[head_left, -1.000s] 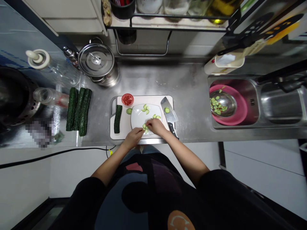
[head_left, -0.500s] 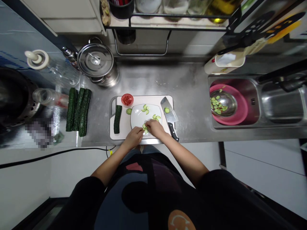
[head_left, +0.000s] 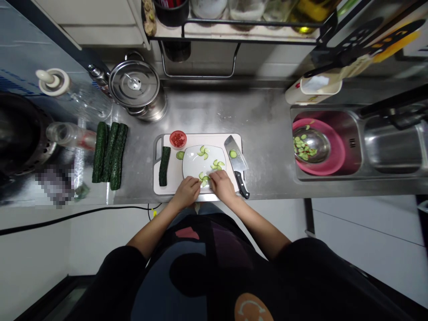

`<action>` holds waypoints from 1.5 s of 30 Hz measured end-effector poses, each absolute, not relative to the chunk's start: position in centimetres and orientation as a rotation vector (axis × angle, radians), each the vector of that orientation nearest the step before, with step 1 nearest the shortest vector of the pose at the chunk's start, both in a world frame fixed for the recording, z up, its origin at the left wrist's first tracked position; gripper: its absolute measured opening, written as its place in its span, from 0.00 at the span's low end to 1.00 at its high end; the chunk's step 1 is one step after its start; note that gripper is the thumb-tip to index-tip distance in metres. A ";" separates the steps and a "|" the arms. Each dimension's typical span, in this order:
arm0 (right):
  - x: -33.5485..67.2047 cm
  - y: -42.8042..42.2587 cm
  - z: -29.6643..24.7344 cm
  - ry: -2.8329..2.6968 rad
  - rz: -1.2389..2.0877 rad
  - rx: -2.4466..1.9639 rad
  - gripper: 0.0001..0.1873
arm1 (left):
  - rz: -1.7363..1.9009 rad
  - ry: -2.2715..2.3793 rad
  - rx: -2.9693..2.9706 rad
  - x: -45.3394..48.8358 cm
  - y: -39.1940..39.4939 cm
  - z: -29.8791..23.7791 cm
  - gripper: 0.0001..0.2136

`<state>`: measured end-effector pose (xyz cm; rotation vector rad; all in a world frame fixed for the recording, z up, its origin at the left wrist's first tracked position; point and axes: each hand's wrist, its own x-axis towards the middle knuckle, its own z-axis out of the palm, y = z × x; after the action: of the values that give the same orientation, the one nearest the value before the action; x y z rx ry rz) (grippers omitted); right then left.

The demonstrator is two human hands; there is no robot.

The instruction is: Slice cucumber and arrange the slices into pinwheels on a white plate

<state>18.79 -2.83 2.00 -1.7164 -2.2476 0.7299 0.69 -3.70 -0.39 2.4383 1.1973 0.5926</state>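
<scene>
A white plate (head_left: 192, 165) rests on the cutting board (head_left: 174, 187) and carries three pinwheel groups of thin cucumber slices (head_left: 203, 152). At the front group of cucumber slices (head_left: 204, 179), my left hand (head_left: 187, 191) is closed on the left side, fingertips at the plate's rim. My right hand (head_left: 223, 184) pinches at that group's right edge; whatever lies between either hand's fingers is too small to make out. A cleaver (head_left: 236, 156) with a round cucumber slice (head_left: 233, 154) on its blade lies at the right. A cut cucumber (head_left: 164, 166) lies at the left.
A small red bowl (head_left: 178, 139) of red pieces stands at the board's back. Several whole cucumbers (head_left: 115, 156) lie left, near a steel pot (head_left: 135, 84). In the right-hand sink, a pink basin (head_left: 336, 156) holds a metal bowl (head_left: 323, 145) with slices.
My right hand has moved slightly right, off the front group of slices, showing more of it. My left hand stays nearly in place.
</scene>
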 end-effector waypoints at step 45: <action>19.1 -5.5 2.0 -2.364 0.640 -1.744 0.20 | 0.599 1.450 2.268 -0.5 -2.5 0.6 0.10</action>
<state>19.13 -5.46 2.01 -1.7444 -2.3642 0.6398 -0.54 -2.47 0.65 2.2680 1.4502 0.5990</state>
